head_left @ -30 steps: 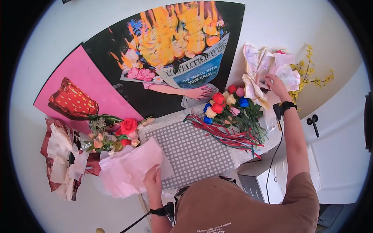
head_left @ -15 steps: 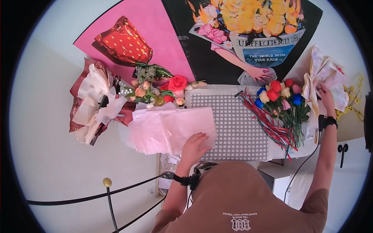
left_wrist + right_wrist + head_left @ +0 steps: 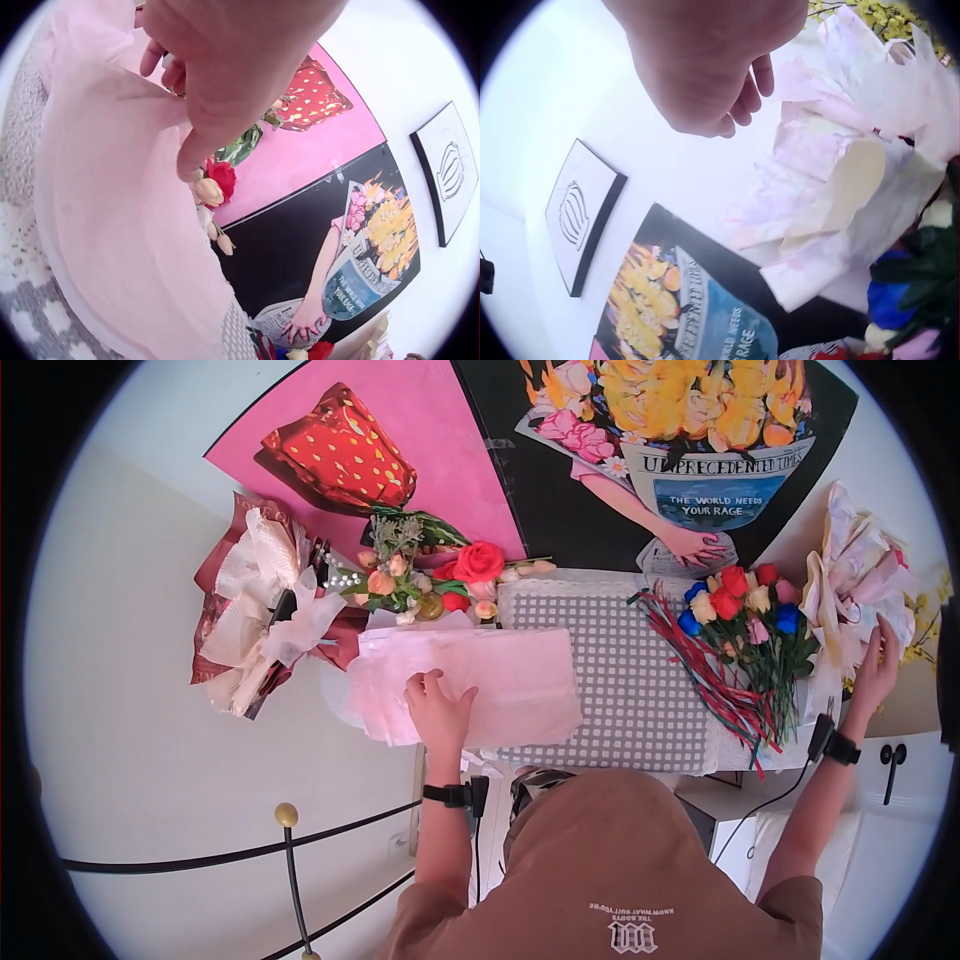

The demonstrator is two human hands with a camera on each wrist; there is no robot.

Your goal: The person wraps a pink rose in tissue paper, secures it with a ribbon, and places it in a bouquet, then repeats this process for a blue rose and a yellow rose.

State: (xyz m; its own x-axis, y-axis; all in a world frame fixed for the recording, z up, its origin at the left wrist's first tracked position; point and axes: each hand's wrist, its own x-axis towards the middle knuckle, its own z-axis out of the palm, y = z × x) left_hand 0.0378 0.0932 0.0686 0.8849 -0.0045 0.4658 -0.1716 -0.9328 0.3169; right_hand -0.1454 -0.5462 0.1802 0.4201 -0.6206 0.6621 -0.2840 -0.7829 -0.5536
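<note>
Pale pink paper sheets lie over the left part of a grey-and-white checked mat. My left hand is over the sheets, fingers apart and slightly bent; in the left wrist view this hand is close against the raised pink paper, its contact partly hidden. On the right, my right hand is beside a wrapped bouquet in pale, crinkled paper. The right wrist view shows that hand with loosely bent fingers, apart from the wrapping and holding nothing visible.
Loose roses and red and green ribbons lie right of the mat. At the left are mixed flowers and a bouquet in dark red wrapping. Painted panels stand behind; a black rail runs lower left.
The pink sheets, raised earlier, have come down flatter over the mat. My left hand has moved left across them. My right hand has drawn back from the pale wrapping. The head view has shifted.
</note>
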